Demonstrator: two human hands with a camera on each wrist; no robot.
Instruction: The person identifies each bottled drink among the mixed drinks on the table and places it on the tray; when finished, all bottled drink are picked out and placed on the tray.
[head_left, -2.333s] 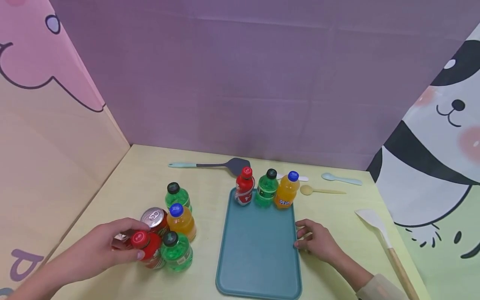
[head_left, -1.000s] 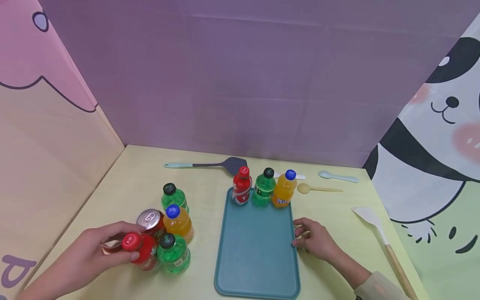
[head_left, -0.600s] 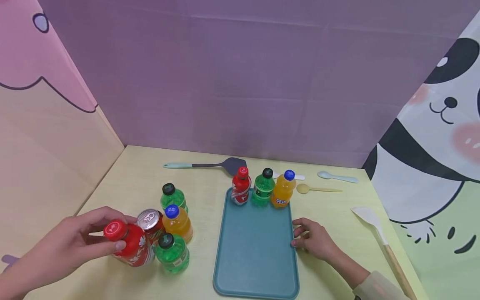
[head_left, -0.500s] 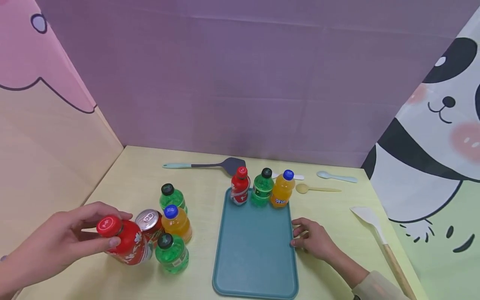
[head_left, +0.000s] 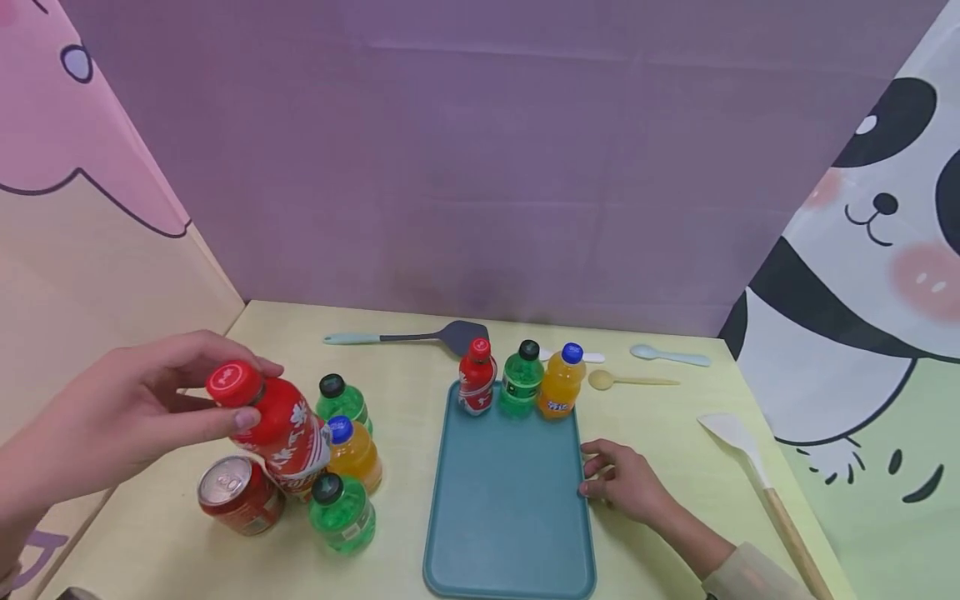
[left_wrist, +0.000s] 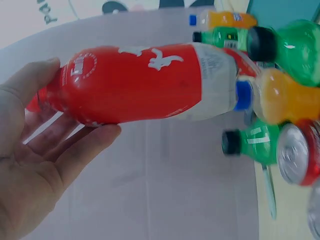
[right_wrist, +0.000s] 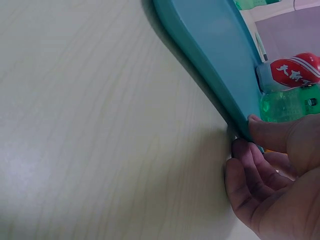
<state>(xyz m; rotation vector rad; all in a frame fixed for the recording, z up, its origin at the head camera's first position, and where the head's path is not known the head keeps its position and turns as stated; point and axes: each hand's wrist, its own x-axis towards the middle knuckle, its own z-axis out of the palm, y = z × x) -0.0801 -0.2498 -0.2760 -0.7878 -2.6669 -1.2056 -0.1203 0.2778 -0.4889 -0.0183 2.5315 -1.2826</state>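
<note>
My left hand point(head_left: 142, 408) grips a red soda bottle point(head_left: 288, 429) near its cap and holds it tilted above the table. In the left wrist view the red bottle point(left_wrist: 135, 82) lies across the hand's thumb and fingers. Below it stand a soda can point(head_left: 240, 493), an orange soda bottle point(head_left: 354, 458), a near green bottle point(head_left: 343, 517) and a far green bottle point(head_left: 345, 404). A second can point(left_wrist: 300, 155) shows in the left wrist view. My right hand point(head_left: 628, 483) pinches the right rim of a teal tray point(head_left: 510, 500), thumb on top.
At the tray's far end stand a red bottle point(head_left: 477, 379), a green bottle point(head_left: 522, 382) and an orange bottle point(head_left: 562, 383). Behind and right lie a dark spatula point(head_left: 461, 336), a blue spoon point(head_left: 671, 357), a yellow spoon point(head_left: 633, 380) and a white spatula point(head_left: 750, 454).
My left hand has lifted the red bottle up from among the drinks, first leftward, then up and slightly right. A can behind it has come into sight. The right hand stays at the tray rim.
</note>
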